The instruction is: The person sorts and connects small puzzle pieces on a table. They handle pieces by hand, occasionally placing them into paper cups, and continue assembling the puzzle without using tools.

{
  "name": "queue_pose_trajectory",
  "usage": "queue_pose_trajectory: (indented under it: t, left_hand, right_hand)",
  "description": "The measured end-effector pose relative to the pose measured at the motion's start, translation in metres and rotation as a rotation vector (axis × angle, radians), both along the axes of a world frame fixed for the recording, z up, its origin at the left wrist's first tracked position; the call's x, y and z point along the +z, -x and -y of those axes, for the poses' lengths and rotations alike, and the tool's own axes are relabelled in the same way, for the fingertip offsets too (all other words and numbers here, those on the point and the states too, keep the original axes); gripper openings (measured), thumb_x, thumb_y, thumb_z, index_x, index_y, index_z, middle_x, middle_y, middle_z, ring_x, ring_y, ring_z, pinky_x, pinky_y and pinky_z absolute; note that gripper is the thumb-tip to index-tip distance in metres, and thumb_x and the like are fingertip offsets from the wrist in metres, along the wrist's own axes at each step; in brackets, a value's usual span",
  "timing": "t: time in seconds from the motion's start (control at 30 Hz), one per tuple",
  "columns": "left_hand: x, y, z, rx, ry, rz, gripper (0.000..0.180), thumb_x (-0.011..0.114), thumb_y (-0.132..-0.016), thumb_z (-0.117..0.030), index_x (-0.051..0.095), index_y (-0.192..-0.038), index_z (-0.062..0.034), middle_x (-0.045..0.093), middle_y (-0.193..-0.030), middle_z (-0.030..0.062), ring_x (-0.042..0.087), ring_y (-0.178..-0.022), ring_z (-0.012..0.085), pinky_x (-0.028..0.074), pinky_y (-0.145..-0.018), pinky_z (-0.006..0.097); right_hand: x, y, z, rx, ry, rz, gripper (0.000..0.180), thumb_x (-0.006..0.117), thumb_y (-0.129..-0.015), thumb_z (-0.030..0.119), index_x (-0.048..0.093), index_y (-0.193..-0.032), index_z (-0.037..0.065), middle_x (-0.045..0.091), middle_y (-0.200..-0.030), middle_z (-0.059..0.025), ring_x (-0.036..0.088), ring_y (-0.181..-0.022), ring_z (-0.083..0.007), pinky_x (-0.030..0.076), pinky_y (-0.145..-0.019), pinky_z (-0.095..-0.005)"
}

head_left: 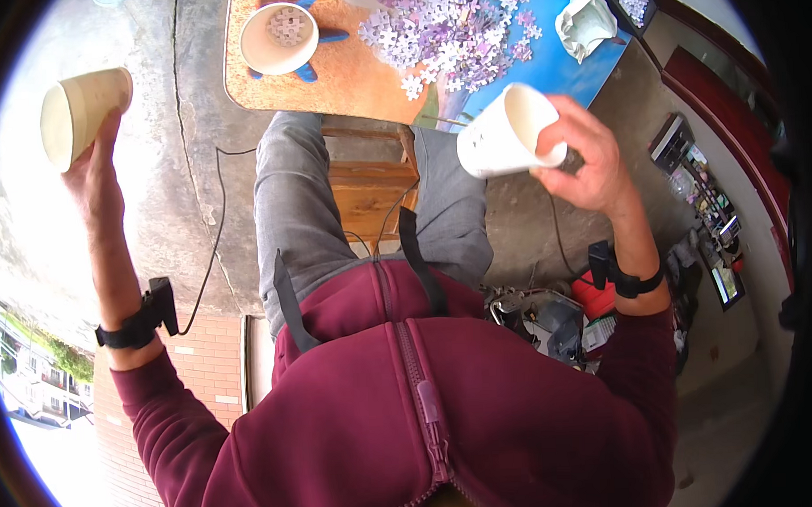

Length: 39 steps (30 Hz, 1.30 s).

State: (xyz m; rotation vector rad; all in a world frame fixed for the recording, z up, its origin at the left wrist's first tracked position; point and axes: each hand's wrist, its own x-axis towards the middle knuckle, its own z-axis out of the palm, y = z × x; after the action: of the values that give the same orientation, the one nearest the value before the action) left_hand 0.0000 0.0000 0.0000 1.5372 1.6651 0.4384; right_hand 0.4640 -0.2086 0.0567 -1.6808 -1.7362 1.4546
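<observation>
My left hand (102, 184) is raised at the far left, closed around a pale paper cup (66, 127). On the other side, my right hand (595, 157) grips a white paper cup (491, 141) by its rim, thumb and fingers pinching the edge. That cup is tilted, its mouth turned up toward the right, and its visible inside is bare white. A heap of purple and white jigsaw pieces (456, 33) lies on the table (346, 86) beyond it. Another paper cup (254, 49) stands on the table's left part with jigsaw pieces inside and blue prongs around its base.
A crumpled white wrapper (586, 24) lies on the table's right side, beside a dark tray (630, 0) of pale pieces. Beneath the table is a wooden stool (368, 188) between my legs. Black cables run from both wrist straps. Assorted clutter (560, 324) sits on the right.
</observation>
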Motion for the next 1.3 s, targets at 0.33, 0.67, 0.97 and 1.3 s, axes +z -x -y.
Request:
queue_pose_trajectory:
  t: [0.33,0.67,0.97,1.3]
  left_hand:
    - [0.0,0.119,0.128,-0.12,1.011,0.228,0.072,0.074,-0.069,-0.028,0.047,-0.13,-0.0004,0.059,-0.121,0.0116,0.054,-0.112,0.0224,0.041,-0.098,0.035]
    - [-0.024,0.184,0.274,0.232,1.24,-0.054,0.052,0.072,-0.073,-0.032,0.058,-0.117,-0.0094,0.061,-0.111,0.0018,0.053,-0.103,0.0177,0.036,-0.095,0.04]
    - [0.017,0.213,0.29,0.514,1.025,-0.277,0.052,0.071,-0.08,-0.034,0.053,-0.124,-0.0118,0.056,-0.124,0.0033,0.049,-0.116,0.0196,0.038,-0.097,0.046]
    - [-0.011,0.17,0.23,0.941,1.053,1.001,0.048,0.056,-0.092,-0.029,0.044,-0.136,-0.0138,0.038,-0.147,0.0063,0.035,-0.135,0.0345,0.052,-0.086,0.045]
  right_hand:
    - [-0.026,-0.043,0.313,-1.264,0.79,-0.113,0.039,0.056,-0.088,0.028,0.058,-0.119,0.004,0.063,-0.108,-0.0033,0.056,-0.101,-0.0155,0.042,-0.086,-0.0309]
    - [-0.049,0.074,0.459,-1.164,1.463,-0.253,0.042,0.067,-0.082,0.036,0.062,-0.114,0.009,0.063,-0.112,-0.0026,0.054,-0.107,-0.0175,0.037,-0.092,-0.037]
    - [-0.05,0.132,0.517,-1.441,1.665,-0.176,0.058,0.048,-0.09,0.049,0.039,-0.138,0.017,0.051,-0.135,-0.0079,0.032,-0.135,-0.0306,0.02,-0.1,-0.0623]
    - [-0.107,0.204,0.484,-2.211,1.112,-0.59,0.047,0.06,-0.086,0.048,0.052,-0.12,0.016,0.055,-0.119,-0.0059,0.053,-0.107,-0.0276,0.027,-0.102,-0.0487]
